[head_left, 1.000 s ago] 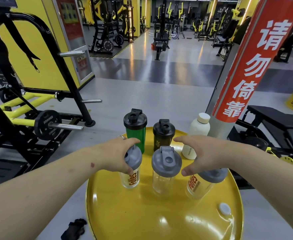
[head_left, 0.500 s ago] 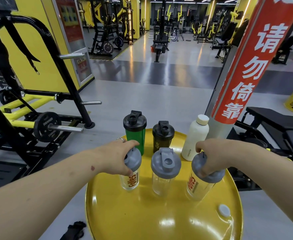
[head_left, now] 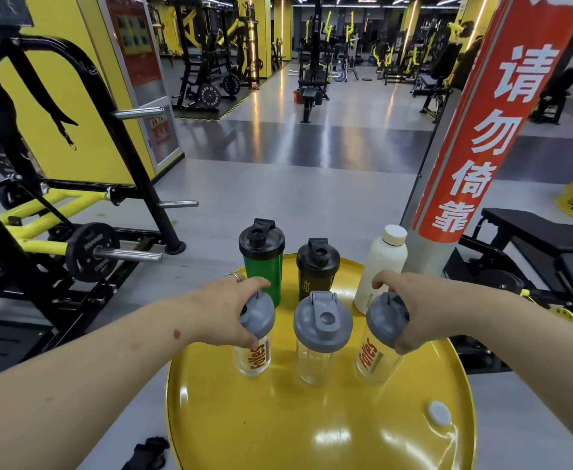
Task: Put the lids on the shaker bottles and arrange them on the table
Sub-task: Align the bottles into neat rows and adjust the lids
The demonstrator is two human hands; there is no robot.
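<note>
Three clear shaker bottles with grey lids stand in a front row on a round yellow table (head_left: 278,418). My left hand (head_left: 224,310) grips the lid of the left clear bottle (head_left: 254,354). My right hand (head_left: 417,310) grips the lid of the right clear bottle (head_left: 373,357), which leans slightly. The middle clear bottle (head_left: 319,340) stands untouched between them. Behind them stand a green bottle (head_left: 264,262) and a dark bottle (head_left: 317,269), both with black lids, and a white bottle (head_left: 383,266).
A small white cap (head_left: 439,413) sits on the table's right front. A red-wrapped pillar (head_left: 474,130) rises just behind the table on the right. A black weight rack (head_left: 85,239) stands left, a black bench (head_left: 542,242) right. A dark object (head_left: 149,452) lies on the floor.
My right hand moved from hovering near the middle onto the right bottle's lid and closed on it; the bottle now stands more upright. My left hand stayed on the left lid.
</note>
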